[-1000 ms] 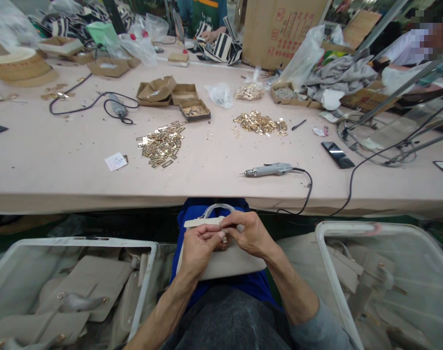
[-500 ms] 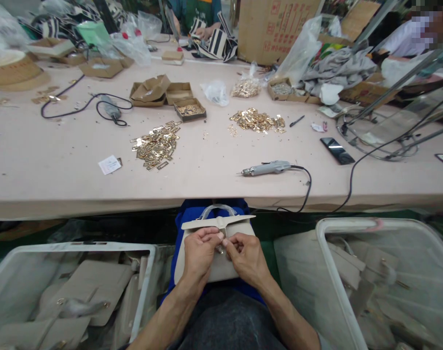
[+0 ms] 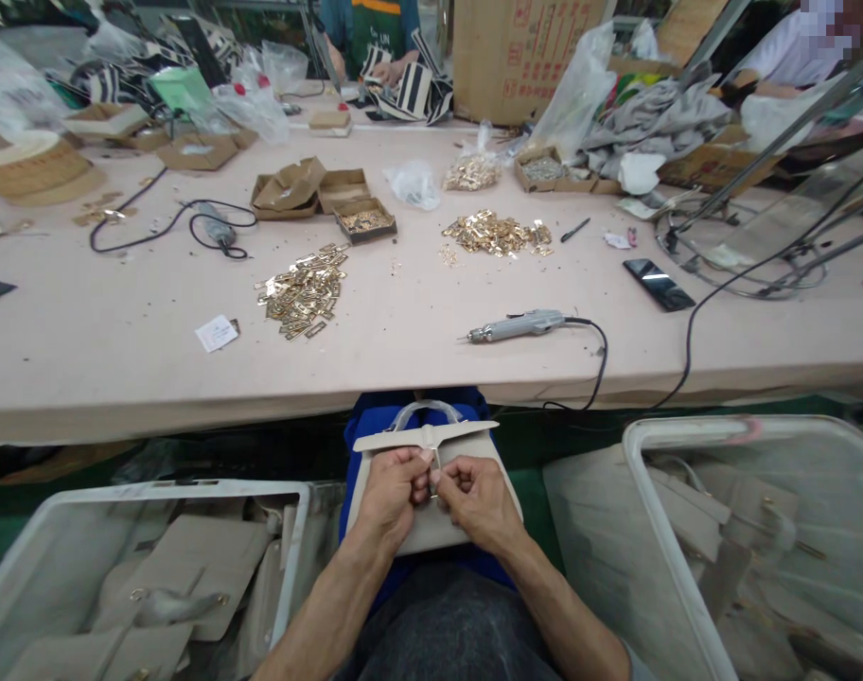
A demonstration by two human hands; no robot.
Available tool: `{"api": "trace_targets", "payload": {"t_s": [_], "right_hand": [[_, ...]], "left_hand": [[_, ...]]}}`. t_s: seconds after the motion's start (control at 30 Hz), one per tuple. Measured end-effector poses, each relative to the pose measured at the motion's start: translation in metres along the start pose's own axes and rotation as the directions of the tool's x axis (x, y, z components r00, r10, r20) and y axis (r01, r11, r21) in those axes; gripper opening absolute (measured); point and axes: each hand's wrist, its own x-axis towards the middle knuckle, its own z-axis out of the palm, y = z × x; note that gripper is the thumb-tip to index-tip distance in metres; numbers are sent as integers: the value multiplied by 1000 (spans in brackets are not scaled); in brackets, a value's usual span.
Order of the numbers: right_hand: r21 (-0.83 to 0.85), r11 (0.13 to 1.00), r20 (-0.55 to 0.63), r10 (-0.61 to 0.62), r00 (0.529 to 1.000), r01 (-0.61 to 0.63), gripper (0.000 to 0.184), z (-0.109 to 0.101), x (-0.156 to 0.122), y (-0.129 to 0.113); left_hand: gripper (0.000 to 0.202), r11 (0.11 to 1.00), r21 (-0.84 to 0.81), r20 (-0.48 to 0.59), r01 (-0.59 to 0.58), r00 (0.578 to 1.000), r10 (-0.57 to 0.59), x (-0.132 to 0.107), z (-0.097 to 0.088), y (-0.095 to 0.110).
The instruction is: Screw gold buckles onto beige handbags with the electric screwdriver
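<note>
A beige handbag [image 3: 431,537] lies on my lap, its flap [image 3: 389,439] lifted at the far edge and its handle [image 3: 426,409] wrapped in clear plastic. My left hand [image 3: 393,487] pinches the narrow strap [image 3: 435,461] at the bag's middle. From the other side my right hand [image 3: 480,497] closes its thumb and fingers on the lower part of the same strap. A small metal piece shows between the fingertips; its shape is mostly hidden. On the table ahead lies a grey electric screwdriver [image 3: 520,326], apart from both hands.
Plastic bins with beige bags stand left [image 3: 300,530] and right [image 3: 634,511]. Gold plates [image 3: 304,291], gold fittings [image 3: 494,233], a small parts box [image 3: 364,219], a phone [image 3: 659,284] and cords lie on the table [image 3: 389,350]. A co-worker's hands [image 3: 393,71] handle striped material opposite.
My fingers have shifted slightly on the strap, and my left fingers have curled in more. The view has tilted a little. The bag stays on my lap.
</note>
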Motion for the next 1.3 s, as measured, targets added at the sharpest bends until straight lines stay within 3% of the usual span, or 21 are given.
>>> {"api": "trace_targets", "payload": {"t_s": [0.1,0.27,0.43,0.5,0.57,0.63,0.73,0.83,0.9,0.97,1.03,1.07,1.17,1.23,1.3], "right_hand": [[79,995,58,51,997,-55,37,-3,3,-1],[135,990,56,37,998,-44,37,-9,10,0],[137,990,81,33,996,-44,42,-6,15,10],[130,991,6,-7,1000,6,40,-3,14,12],[43,983,-89,-173,981,177,34,-1,9,11],[-123,898,-72,-432,899,422,29,-2,4,8],[-289,669,91,-693,715,685,27,-6,0,3],[-375,515,130,-794,594,771,38,-10,6,0],[-412,476,136,-811,569,777,37,-13,12,-5],[-409,503,133,-793,595,762,30,-15,19,-17],[-371,570,95,-762,641,733,24,-19,25,-34],[-345,607,70,-744,665,716,22,-22,29,-43],[-268,715,46,-660,749,646,16,-32,39,-64],[-208,786,77,-581,810,583,14,-37,46,-71],[-145,847,103,-502,859,512,13,-40,51,-72]], "left_hand": [[34,1000,4,6,5,1000,-5,-1,1,0],[31,1000,3,13,-22,1000,22,-1,4,0],[38,996,35,-78,-79,994,82,2,7,-4],[38,996,39,-121,-75,989,79,5,8,-4],[36,997,37,-150,-75,986,79,5,10,-3],[32,997,30,-168,-70,983,74,5,11,0],[27,999,16,-173,-30,984,33,5,12,4],[21,1000,3,-171,18,985,-17,7,13,7],[20,1000,-7,-159,26,987,-26,6,14,8],[26,1000,7,-146,2,989,0,1,15,6],[35,984,142,-157,-108,979,130,-10,17,4],[36,947,251,-165,-199,956,244,-15,17,2],[31,742,504,-97,-443,824,558,-26,17,2],[40,712,479,-18,-513,806,592,-22,17,5],[40,755,395,77,-524,837,541,-13,17,9]]}}
